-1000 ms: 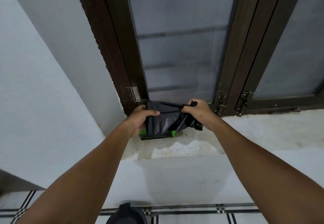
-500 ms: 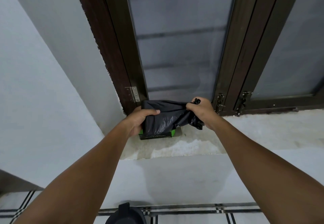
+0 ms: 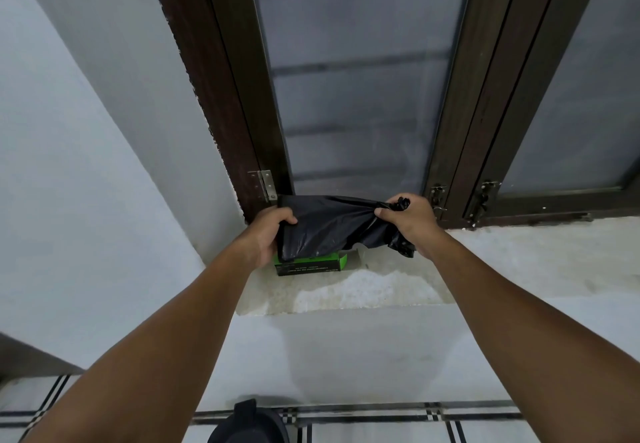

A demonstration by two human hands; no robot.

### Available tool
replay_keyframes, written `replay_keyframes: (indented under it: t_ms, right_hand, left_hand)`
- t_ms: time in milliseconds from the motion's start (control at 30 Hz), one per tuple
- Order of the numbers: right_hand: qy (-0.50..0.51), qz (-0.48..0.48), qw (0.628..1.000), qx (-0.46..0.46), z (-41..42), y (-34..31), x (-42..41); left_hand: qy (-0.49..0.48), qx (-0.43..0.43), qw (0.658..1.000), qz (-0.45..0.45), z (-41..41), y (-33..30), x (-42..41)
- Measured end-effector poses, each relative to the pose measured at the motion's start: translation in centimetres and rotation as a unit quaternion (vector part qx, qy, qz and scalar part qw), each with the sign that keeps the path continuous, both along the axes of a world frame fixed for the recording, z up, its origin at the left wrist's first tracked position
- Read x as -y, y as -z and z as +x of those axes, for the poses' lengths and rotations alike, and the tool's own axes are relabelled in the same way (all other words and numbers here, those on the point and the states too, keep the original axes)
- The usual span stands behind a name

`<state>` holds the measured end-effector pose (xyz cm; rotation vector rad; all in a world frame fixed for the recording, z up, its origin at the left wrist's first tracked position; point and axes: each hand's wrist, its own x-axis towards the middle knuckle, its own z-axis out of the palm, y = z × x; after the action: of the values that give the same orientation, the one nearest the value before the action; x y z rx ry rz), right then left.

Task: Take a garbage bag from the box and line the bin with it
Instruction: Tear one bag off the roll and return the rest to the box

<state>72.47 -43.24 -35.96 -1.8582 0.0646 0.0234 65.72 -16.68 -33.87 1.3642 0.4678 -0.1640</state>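
Black garbage bag [image 3: 329,226] now wider — left hand [image 3: 268,234] and right hand [image 3: 408,222] both clamped on it, above green box [image 3: 310,264]

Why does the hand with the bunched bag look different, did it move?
Yes. The right hand moved right and up, toward the window latch.

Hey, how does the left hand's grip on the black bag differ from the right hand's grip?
The left hand clasps the flat, folded end of the garbage bag, thumb on top; the right hand bunches the other end into a gathered fist. The left hand sits just above the green box on the sill; the right hand is off to the side of it, over bare sill. Both are closed on the same bag, stretching it between them.
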Motion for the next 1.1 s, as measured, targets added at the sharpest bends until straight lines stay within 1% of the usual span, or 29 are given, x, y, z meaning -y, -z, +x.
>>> replay_keyframes:
  t_ms: [200, 333, 400, 500, 600, 633, 700, 767, 833, 933, 1000, 1100]
  right_hand:
    - [-0.007, -0.004, 1.0, -0.01, 0.1, 0.5, 0.6]
    - [-0.032, -0.046, 0.998, -0.023, 0.0, 0.3, 0.5]
    - [-0.026, -0.04, 0.998, -0.04, -0.2, 0.0, 0.2]
    - [0.025, 0.083, 0.991, -0.103, -0.2, -0.8, -0.4]
    - [0.044, 0.241, 0.958, -0.151, -0.3, -1.4, -0.6]
    - [0.048, 0.28, 0.946, -0.159, -0.4, -1.6, -0.6]
    - [0.057, 0.319, 0.932, -0.165, -0.3, -1.8, -0.5]
    - [0.069, 0.317, 0.932, -0.16, -0.1, -1.9, -0.5]
    - [0.077, 0.295, 0.94, -0.156, 0.0, -1.9, -0.5]
    - [0.07, 0.226, 0.961, -0.142, -0.2, -1.8, -0.4]
    - [0.036, 0.187, 0.972, -0.137, -0.4, -1.8, -0.6]
    - [-0.035, 0.207, 0.961, -0.177, -1.0, -1.9, -1.1]
  left_hand:
    - [-0.021, 0.025, 0.999, 0.03, 0.2, 0.7, -0.2]
    - [-0.035, 0.014, 0.998, 0.047, 0.2, 1.0, -0.1]
    - [-0.041, 0.007, 0.999, 0.035, 0.3, 1.1, 0.0]
    - [-0.031, 0.007, 0.999, 0.011, 0.4, 1.4, 0.1]
    - [-0.005, 0.006, 1.0, 0.006, 0.4, 1.3, 0.4]
    - [0.002, 0.004, 1.0, -0.001, 0.4, 1.2, 0.5]
    - [0.01, -0.015, 0.999, -0.03, 0.3, 1.0, 0.4]
    - [0.019, -0.02, 0.998, -0.056, 0.1, 0.8, 0.3]
    - [0.027, -0.011, 0.997, -0.068, 0.1, 1.1, 0.0]
    - [0.029, -0.015, 0.998, -0.062, 0.2, 1.3, -0.4]
    - [0.026, -0.019, 0.998, -0.046, 0.3, 1.4, -0.3]
    - [-0.017, 0.0, 1.0, -0.002, 0.7, 1.4, 0.4]
